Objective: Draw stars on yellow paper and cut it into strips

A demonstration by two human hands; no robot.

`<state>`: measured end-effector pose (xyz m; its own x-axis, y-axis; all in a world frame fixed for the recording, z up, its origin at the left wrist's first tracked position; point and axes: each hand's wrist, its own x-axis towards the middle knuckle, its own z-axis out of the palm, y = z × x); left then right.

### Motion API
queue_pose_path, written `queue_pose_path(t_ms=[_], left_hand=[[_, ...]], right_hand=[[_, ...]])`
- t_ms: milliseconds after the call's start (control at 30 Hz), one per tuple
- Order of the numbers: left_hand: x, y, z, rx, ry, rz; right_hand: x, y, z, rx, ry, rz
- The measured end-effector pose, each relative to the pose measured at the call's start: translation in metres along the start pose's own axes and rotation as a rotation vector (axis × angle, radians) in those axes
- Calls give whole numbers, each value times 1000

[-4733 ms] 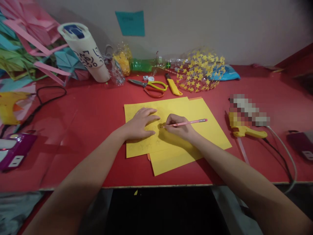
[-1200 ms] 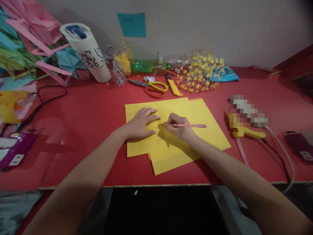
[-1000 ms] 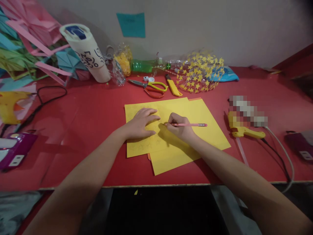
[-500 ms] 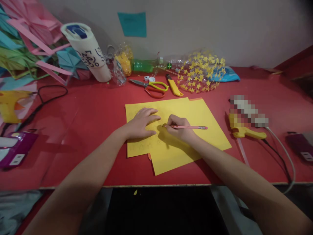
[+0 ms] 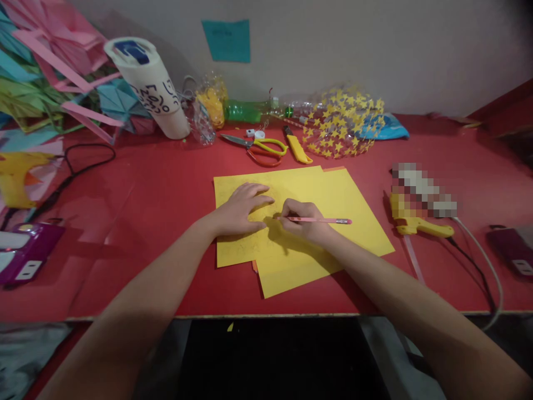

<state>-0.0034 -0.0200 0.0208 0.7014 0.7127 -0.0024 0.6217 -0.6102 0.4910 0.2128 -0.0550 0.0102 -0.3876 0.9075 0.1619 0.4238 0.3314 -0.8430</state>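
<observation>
One left hand (image 5: 239, 211) lies spread on the paper (image 5: 302, 180), one right hand (image 5: 306, 229) pinches a pencil (image 5: 333, 220) over it; weak left pressure could let paper slip.

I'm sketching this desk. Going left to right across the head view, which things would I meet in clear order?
Yellow glue gun, white tumbler, left hand, right hand holding a pink pencil, second glue gun, maroon box.

Pink pencil (image 5: 320, 220) in right hand (image 5: 303, 220)
</observation>
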Motion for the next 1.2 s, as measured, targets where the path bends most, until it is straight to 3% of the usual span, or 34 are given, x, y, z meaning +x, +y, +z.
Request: queue_pose_path(t_ms=[167,400,667,1200], left_hand=[[1,0,0,-7,-4,-1],[1,-1,-2,7,-15,8],[-2,-2,-4,45,16,-5],[-2,3,-5,-15,-38,-19]], right_hand=[[2,-2,-1,39,-7,40],[6,-6,-14,339,62,246],[0,-6,-11,204,-78,124],[1,-9,-8,198,-114,124]])
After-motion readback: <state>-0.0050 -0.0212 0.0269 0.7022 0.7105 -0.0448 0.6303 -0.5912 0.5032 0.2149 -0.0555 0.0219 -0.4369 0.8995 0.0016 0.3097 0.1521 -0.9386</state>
